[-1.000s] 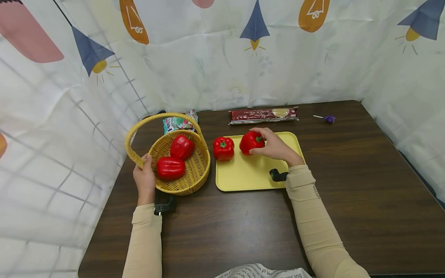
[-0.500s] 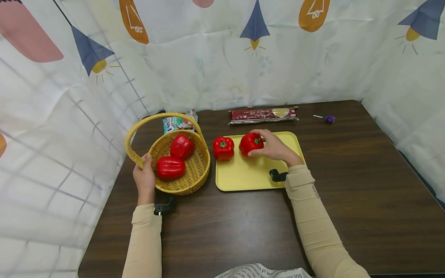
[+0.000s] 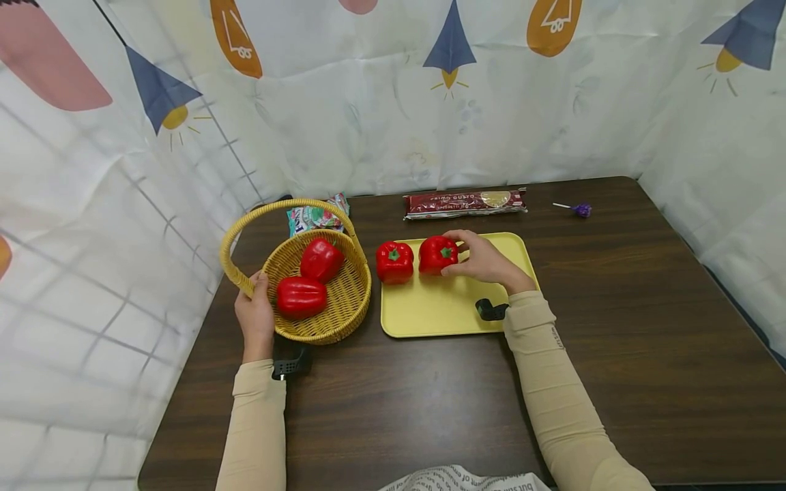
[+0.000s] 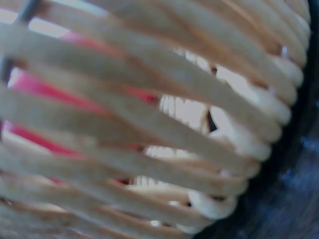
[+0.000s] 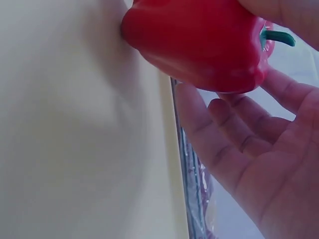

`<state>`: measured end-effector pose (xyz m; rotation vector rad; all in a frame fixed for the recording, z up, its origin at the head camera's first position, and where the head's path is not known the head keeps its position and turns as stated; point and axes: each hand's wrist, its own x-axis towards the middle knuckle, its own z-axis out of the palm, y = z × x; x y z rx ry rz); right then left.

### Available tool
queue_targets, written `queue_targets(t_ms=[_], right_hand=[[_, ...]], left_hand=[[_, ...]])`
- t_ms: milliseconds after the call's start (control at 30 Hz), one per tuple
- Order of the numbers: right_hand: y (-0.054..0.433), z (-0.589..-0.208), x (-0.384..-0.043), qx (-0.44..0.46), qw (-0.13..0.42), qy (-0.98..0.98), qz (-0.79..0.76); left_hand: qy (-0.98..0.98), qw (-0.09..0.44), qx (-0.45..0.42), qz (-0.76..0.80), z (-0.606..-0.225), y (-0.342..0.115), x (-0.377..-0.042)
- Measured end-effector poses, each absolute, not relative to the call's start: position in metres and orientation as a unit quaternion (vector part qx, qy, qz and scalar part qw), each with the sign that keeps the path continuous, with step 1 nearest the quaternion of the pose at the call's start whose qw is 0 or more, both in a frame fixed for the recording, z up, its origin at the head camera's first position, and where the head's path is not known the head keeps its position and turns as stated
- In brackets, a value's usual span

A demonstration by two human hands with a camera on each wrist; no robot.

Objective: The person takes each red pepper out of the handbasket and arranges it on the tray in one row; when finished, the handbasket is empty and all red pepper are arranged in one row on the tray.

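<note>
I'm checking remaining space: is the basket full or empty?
Partly filled: two red peppers lie inside the basket, leaving part of it bare.

Glossy red bell pepper (image 3: 432,255) mid-frame has a green stem (image 3: 446,252), and the blocky red pepper (image 3: 394,264) left of it matches. Round wicker basket (image 3: 342,303) left of centre is golden yellow, woven all over. Flat rectangular tray (image 3: 442,310): plain pale yellow. Wood-look tabletop (image 3: 645,341) is dark brown, kinda streaky; fabric backdrop (image 3: 368,123) is white with blue lamps (image 3: 451,41), orange bulbs (image 3: 554,31).

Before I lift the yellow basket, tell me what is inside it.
The yellow basket holds a near red pepper and a farther red pepper. Whatever lies directly beneath them is covered and cannot be seen.
</note>
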<state>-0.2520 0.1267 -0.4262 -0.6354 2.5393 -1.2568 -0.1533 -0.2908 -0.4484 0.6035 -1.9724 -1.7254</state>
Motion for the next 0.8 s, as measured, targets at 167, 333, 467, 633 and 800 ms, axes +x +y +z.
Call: queue_targets(t_ms=[167, 333, 467, 633, 800], right_hand=[[0.1271, -0.4259, -0.2517, -0.209, 0.113, 0.864, -0.444], [0.1258, -0.4258, -0.2511, -0.207, 0.112, 0.857, -0.459], [0.1234, -0.4257, -0.2501, -0.202, 0.114, 0.855, -0.464], [0.1213, -0.4265, -0.2496, -0.194, 0.121, 0.854, -0.467], [0.1205, -0.4259, -0.2493, -0.191, 0.128, 0.853, -0.468]], left_hand=[[-0.714, 0.225, 0.215, -0.627, -0.4488, -0.2909, -0.1533], [-0.712, 0.224, 0.216, -0.629, -0.4493, -0.2911, -0.1532], [-0.713, 0.221, 0.215, -0.63, -0.4492, -0.2913, -0.1532], [-0.711, 0.216, 0.219, -0.632, -0.4483, -0.291, -0.1525], [-0.709, 0.212, 0.224, -0.634, -0.4471, -0.2905, -0.1522]])
